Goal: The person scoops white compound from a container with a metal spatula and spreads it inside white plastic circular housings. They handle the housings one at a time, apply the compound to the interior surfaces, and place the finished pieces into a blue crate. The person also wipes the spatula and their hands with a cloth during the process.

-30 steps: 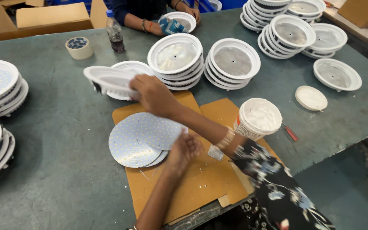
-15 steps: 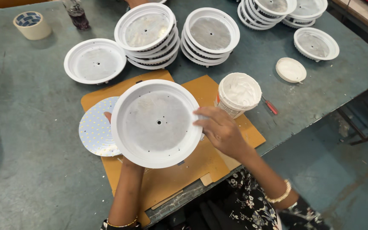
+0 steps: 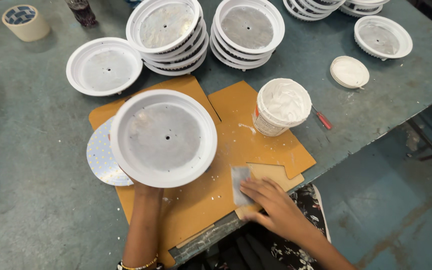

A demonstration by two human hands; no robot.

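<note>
My left hand (image 3: 146,191) holds a round white lamp housing (image 3: 163,137) from underneath, its open metal-lined face turned up, above the brown cardboard sheet (image 3: 256,145). A round white disc dotted with small yellow chips (image 3: 99,156) lies on the cardboard, partly hidden under the housing. My right hand (image 3: 271,202) rests fingers-down on a small grey card (image 3: 239,184) near the table's front edge, beside a cardboard offcut (image 3: 276,173). A white tub of white paste (image 3: 281,106) stands to the right.
Stacks of the same white housings (image 3: 168,35) (image 3: 248,30) stand behind, with single ones at left (image 3: 103,65) and far right (image 3: 382,36). A tub lid (image 3: 349,71), a red-handled screwdriver (image 3: 323,120), a tape roll (image 3: 23,21) and a dark bottle (image 3: 82,11) sit around. The table edge (image 3: 376,137) drops off at right.
My right hand left the housing's rim and dropped to the grey card at the front edge. My left hand still holds the housing, which it lifted off the table a second ago.
</note>
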